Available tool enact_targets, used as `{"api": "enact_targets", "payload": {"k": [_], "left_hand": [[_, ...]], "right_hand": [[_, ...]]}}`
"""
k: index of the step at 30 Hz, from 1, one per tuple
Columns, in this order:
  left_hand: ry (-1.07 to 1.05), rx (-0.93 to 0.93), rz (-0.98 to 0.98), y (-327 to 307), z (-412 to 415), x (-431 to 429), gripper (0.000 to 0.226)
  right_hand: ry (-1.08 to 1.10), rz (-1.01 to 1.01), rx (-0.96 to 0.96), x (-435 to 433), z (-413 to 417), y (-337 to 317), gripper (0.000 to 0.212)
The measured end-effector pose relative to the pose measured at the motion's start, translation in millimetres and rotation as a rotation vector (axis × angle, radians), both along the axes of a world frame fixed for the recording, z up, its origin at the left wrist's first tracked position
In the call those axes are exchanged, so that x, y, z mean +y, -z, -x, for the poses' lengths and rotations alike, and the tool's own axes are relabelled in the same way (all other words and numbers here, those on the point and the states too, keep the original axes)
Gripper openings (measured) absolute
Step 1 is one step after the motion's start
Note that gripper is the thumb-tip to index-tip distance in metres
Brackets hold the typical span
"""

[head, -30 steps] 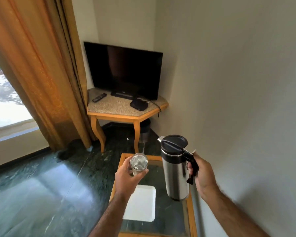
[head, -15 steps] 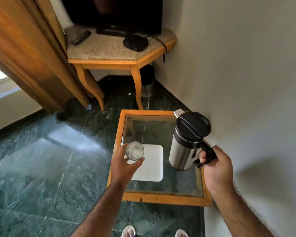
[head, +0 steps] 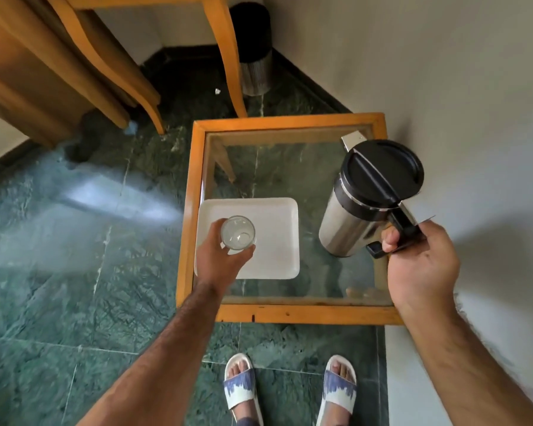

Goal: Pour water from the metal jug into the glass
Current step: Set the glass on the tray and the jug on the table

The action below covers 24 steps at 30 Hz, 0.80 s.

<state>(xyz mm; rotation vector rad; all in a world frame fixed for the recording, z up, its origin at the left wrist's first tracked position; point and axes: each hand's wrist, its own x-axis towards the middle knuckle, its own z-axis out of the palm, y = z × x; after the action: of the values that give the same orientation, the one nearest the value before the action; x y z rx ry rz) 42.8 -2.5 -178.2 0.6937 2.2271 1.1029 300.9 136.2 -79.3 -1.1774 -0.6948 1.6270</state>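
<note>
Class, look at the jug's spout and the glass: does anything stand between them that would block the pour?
Nothing visible does. The right hand holds the metal jug upright; the left hand holds the glass over the white tray, with open space between them.

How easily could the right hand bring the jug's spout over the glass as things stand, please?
Probably easily. The right hand grips the jug by its handle, the left hand holds the glass over the white tray, and nothing stands between them.

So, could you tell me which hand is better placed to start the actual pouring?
The right hand. It already grips the black handle of the metal jug, which stands upright beside the glass. The left hand only holds the glass over the white tray.
</note>
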Motion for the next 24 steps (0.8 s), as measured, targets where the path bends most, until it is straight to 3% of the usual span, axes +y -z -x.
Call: {"api": "enact_targets", "payload": {"k": [9, 24], "left_hand": [[0.016, 0.021, 0.08, 46, -7, 0, 0.064], [-0.019, 0.028, 0.121, 68, -10, 4, 0.065]], "right_hand": [[0.023, 0.005, 0.005, -11, -7, 41, 0.041], [0.043, -0.044, 0.025, -34, -5, 59, 0.04]]}}
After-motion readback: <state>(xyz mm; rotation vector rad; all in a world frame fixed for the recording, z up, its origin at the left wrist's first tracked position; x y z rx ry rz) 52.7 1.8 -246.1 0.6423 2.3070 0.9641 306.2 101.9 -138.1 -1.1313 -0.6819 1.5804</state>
